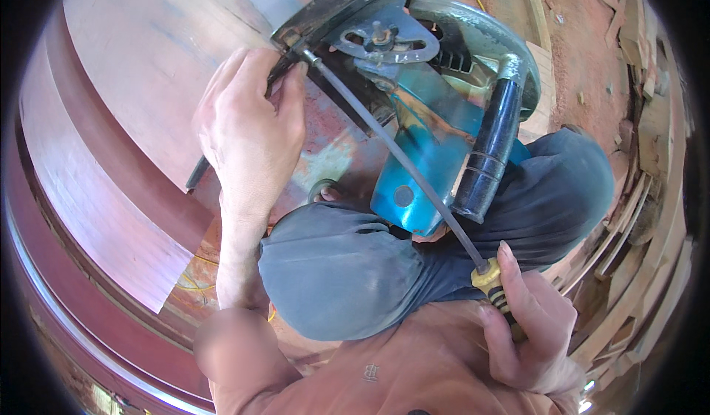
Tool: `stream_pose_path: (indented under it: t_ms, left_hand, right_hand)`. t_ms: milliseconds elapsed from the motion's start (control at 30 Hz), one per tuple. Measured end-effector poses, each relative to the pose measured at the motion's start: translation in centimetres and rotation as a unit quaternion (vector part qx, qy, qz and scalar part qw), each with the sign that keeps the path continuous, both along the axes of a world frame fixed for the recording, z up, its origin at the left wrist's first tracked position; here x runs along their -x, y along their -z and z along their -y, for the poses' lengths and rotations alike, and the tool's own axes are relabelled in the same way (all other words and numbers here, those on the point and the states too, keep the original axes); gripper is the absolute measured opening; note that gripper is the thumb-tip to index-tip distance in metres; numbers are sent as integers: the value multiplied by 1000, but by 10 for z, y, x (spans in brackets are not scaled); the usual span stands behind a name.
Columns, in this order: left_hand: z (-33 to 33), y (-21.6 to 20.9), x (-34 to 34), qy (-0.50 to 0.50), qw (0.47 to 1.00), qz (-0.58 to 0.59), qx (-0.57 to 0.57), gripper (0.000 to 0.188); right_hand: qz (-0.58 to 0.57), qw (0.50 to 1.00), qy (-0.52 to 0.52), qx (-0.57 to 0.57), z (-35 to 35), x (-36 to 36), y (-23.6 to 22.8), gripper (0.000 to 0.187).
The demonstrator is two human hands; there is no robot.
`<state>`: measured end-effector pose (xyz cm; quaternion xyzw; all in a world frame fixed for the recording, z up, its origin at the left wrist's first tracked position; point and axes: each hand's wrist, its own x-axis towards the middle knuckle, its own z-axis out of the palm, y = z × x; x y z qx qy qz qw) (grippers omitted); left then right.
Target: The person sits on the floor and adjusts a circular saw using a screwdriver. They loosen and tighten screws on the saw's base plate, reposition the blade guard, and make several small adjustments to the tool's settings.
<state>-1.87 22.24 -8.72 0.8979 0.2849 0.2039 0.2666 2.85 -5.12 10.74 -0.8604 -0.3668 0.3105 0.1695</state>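
Note:
My right hand (534, 326) grips the yellow-and-black handle of a long screwdriver (403, 160) at the lower right. Its grey shaft slants up and left across the view, and its tip meets a small fitting at the corner of a black metal base plate (325, 12). That plate belongs to a teal power saw (418, 171), which is propped between my knees. Close by the tip, my left hand (251, 119) is closed on a thin black bar (197, 172) that shows on both sides of the fingers. The palm hides the bar's middle.
The saw's black side handle (488, 149) and round metal guard (473, 16) stand near my right knee. A large pale sheet (148, 60) and reddish-brown metal lengths (96, 282) lie at the left. Wood offcuts (651, 215) are piled along the right edge.

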Motion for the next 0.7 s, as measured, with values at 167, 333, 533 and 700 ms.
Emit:
stream_pose_path:
  t_ms: [167,333,533,700]
  left_hand:
    - [1,-1,-1,-11,1000,-22,8,13]
    - [1,1,-1,-15,1000,-24,3,15]
    - [-1,3,-1,-13,1000,-21,-7,16]
    - [-1,5,-1,-9,1000,-13,-13,17]
  right_hand:
    - [172,982,-57,44,-12,7,-4,66]
    - [307,942,-120,67,-15,2,-8,64]
    - [160,986,-5,41,-12,-8,-9,70]
    - [-143,968,205,-12,-3,-7,-14,74]
